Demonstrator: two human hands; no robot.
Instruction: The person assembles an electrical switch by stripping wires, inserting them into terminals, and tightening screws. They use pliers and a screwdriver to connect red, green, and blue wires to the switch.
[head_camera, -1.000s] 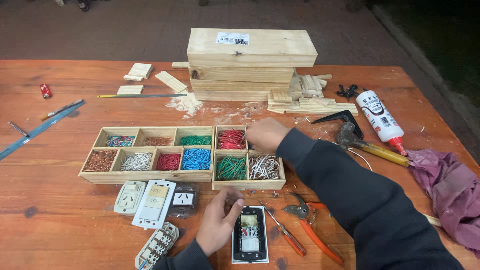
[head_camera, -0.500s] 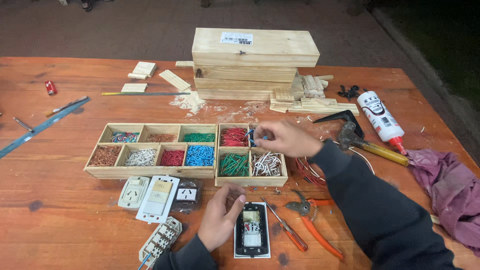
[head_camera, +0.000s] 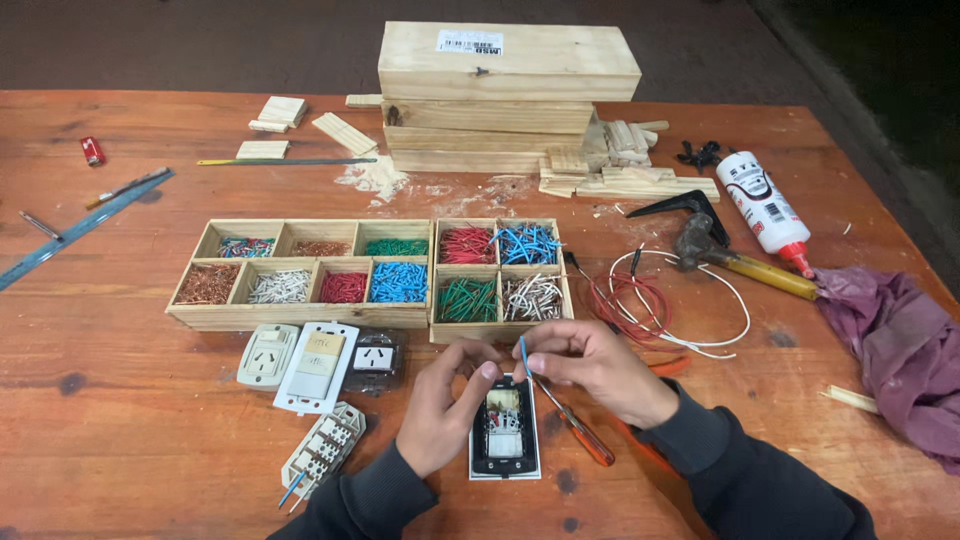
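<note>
right hand (head_camera: 600, 365) pinched blue wire piece (head_camera: 524, 352) | left hand (head_camera: 445, 400) fingers clamped on black switch module (head_camera: 505, 435) | best kept steady, wire fed straight into terminal

This is a small workshop for handiwork with wood and wiring. A worn reddish wooden surface (head_camera: 120, 420) carries stacked pine boards (head_camera: 508, 90), offcuts and sawdust (head_camera: 372, 178), a hammer (head_camera: 735, 258), a glue bottle (head_camera: 768, 208), a metal ruler (head_camera: 80, 228), sectioned wooden trays (head_camera: 300, 275) of sorted coloured wire pieces, and wall socket parts (head_camera: 310, 365).
</note>
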